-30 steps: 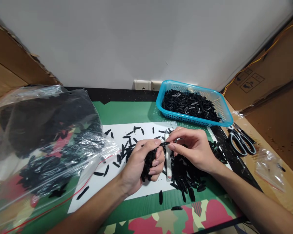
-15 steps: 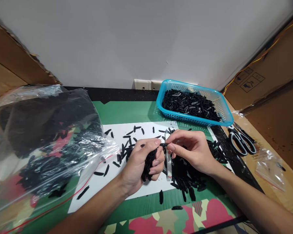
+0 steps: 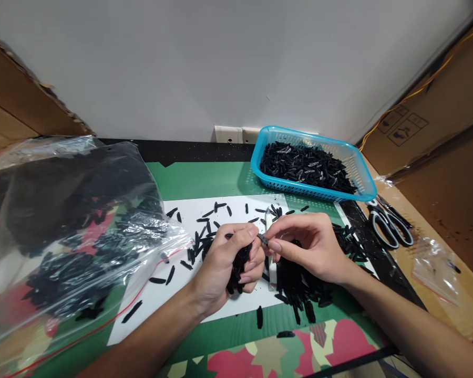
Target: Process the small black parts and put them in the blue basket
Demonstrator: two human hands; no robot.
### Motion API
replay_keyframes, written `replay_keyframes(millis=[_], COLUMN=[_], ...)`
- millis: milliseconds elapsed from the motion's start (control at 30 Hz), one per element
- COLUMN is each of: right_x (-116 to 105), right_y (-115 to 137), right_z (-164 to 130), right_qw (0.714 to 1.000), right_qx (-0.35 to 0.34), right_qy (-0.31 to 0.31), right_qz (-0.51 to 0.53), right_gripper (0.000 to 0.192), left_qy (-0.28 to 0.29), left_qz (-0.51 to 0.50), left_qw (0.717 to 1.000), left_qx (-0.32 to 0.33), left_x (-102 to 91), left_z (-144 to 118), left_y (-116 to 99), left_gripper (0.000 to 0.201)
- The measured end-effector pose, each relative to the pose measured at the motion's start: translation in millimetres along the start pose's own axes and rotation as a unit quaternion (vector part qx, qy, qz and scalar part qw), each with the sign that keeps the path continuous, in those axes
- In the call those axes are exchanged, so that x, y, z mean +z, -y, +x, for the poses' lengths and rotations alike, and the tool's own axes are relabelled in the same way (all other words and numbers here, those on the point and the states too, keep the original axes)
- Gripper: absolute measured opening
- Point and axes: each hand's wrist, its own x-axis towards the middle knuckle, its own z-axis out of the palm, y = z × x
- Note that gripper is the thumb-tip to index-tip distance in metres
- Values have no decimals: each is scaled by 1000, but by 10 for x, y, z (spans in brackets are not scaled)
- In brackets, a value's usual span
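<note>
My left hand (image 3: 224,262) is closed around a bundle of small black plastic pieces (image 3: 238,265), held over a white sheet (image 3: 173,299). My right hand (image 3: 307,244) pinches one small black piece (image 3: 262,239) between thumb and forefinger, right beside my left thumb. A narrow clear tube or sleeve (image 3: 271,262) stands under my right hand, partly hidden by it. A heap of the same black pieces (image 3: 299,283) lies under my right wrist, and loose ones are scattered over the sheet.
A blue basket (image 3: 364,181) holding many black pieces stands at the back right. Scissors (image 3: 392,228) and a small clear bag (image 3: 435,268) lie at the right. A large clear bag (image 3: 63,226) of black pieces covers the left. Cardboard walls flank both sides.
My right hand has lowered slightly and tilted the pinched piece downward toward my left thumb. My left hand keeps its bundle and has barely moved.
</note>
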Motion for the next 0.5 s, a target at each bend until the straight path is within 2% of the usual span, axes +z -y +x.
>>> replay_keyframes(millis=[100,300,500], right_x=[-2,40,34], right_y=[11,52,74], right_z=[-17,-24,-32], right_qw=[1000,998,997], right_qx=[-20,-54,-44], right_qy=[9,-13,-23], right_qz=[-5,-32,-53], right_gripper=[16,7,7], left_qy=[-4,-2,6], left_qz=[-1,4,14], left_qw=[1000,1000,1000], left_qx=[-12,-7,7], left_x=[4,-3,-19], left_z=[-8,-9,-6], left_y=[-11,1,7], left_gripper=[45,45,45])
